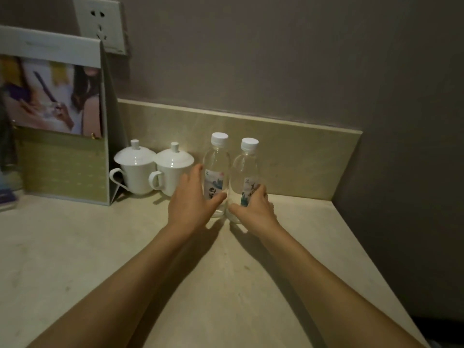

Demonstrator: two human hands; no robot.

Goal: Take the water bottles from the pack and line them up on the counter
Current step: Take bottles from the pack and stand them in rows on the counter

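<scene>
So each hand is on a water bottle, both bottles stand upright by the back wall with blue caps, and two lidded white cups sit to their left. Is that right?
Not quite: the caps are white, not blue, as the head view shows. Otherwise correct: the left hand holds the left bottle, the right hand holds the right bottle, both upright by the backsplash, with two lidded white cups to their left.

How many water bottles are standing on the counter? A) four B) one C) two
C: one bottle stands in the left hand and a second bottle in the right hand, side by side on the counter.
</scene>
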